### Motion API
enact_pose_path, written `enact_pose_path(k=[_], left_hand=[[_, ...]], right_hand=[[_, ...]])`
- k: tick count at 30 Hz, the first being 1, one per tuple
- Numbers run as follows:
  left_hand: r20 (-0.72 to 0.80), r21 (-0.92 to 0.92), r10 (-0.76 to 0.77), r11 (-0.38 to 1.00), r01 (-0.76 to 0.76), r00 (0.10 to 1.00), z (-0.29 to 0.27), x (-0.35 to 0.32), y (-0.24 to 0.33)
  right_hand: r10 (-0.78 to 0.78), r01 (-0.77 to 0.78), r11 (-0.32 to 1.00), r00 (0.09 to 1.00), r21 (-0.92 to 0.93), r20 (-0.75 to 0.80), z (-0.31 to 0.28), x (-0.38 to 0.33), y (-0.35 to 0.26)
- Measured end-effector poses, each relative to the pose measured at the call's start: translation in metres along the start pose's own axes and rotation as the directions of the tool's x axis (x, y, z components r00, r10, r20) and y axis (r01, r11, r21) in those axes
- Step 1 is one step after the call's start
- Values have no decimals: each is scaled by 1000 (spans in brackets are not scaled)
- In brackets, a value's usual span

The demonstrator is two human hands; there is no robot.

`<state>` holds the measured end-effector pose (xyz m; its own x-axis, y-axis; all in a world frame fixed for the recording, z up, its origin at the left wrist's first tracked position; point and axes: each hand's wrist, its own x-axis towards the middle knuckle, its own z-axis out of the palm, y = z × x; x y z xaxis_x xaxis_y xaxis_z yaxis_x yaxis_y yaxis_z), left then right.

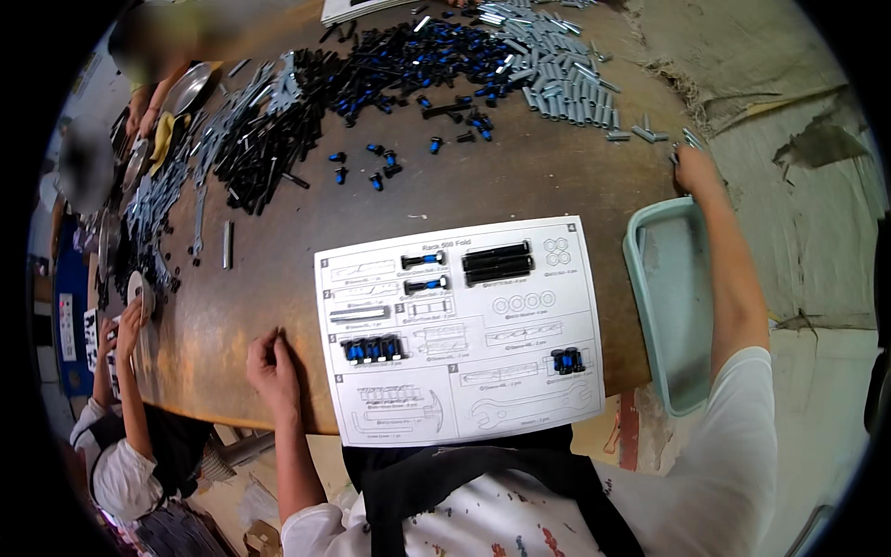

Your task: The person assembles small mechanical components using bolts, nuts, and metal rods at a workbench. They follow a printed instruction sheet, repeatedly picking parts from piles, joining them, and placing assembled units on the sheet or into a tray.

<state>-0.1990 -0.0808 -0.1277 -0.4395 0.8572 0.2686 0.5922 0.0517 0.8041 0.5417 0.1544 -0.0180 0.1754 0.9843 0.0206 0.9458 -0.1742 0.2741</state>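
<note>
My right hand (696, 174) reaches to the table's right edge, its fingers closed around small silver metal sleeves (690, 139). A few loose sleeves (643, 136) lie just left of it. My left hand (272, 364) rests near the front edge with its fingers curled in, and nothing shows in it. Between my arms lies a white printed sheet (436, 320) with part outlines. On it sit black bolts with blue thread patches (371, 350), a smaller blue-patched group (567, 361), long black bolts (497, 263) and silver sleeves (359, 315).
Piles of black bolts (269, 158), blue-patched bolts (436, 56), silver sleeves (566, 88) and wrenches (283, 84) cover the far side. A pale green tray (640, 278) stands under my right forearm. At the left, a co-worker's hands (130, 325) hold a round dish (141, 292).
</note>
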Motion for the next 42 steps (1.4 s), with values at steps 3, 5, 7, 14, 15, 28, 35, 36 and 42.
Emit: enact_pose_path(k=[3,5,7,14,15,28,35,36,42], left_hand=[[-25,15,18,1000,-18,1000,-3,-3,9],[-28,22,30,999,-29,999,-5,-5,8],[-2,28,-2,1000,2,1000,-6,-6,20],[36,37,48,998,-49,998,-10,-5,28],[30,26,42,999,-42,999,-9,-6,27],[-2,-62,40,997,-40,999,-8,-9,24],[-1,-44,67,997,-67,998,-15,-8,24],[8,-56,63,997,-62,998,-12,-5,29],[50,-34,62,998,-60,997,-9,-9,12]], right_hand=[[2,18,988,992,154,-127,-33,-23,-39],[-91,176,903,970,392,-225,-76,-56,-85],[-236,324,726,946,606,-224,-104,-100,-141],[-777,701,440,611,561,-154,-118,-248,-300],[-783,712,474,610,519,-122,-114,-256,-312],[-711,803,444,585,397,-389,-109,-301,-331],[-609,780,475,626,407,-487,-98,-299,-325],[-591,779,489,627,394,-507,-94,-297,-321],[-586,773,456,634,441,-505,-108,-289,-309]])
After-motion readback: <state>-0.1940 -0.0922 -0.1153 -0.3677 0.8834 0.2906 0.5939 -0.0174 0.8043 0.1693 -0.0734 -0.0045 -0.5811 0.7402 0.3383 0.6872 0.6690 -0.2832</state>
